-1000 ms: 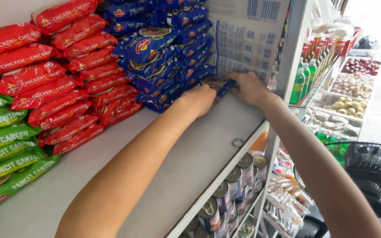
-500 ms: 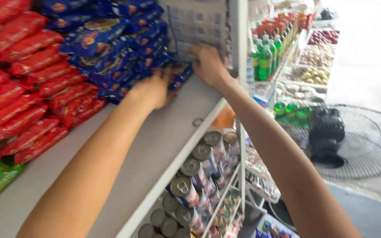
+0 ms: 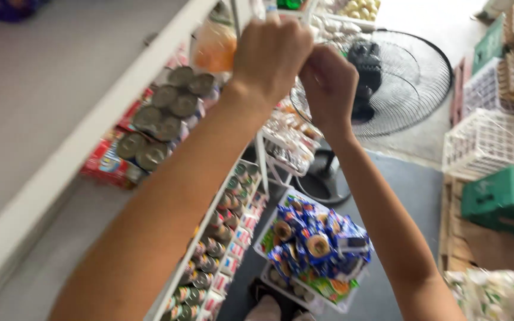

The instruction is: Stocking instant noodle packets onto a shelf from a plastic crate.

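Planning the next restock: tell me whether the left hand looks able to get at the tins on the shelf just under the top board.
Probably yes. The left hand is raised by the shelf's front edge, and the tins lie just below and beside it with their lids facing out, nothing in front.

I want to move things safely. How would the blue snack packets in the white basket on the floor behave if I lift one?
The blue snack packets look like thin glossy film, so probably floppy, light and a bit slippery. They lie heaped loosely in the white basket, so neighbours may slide when one is pulled.
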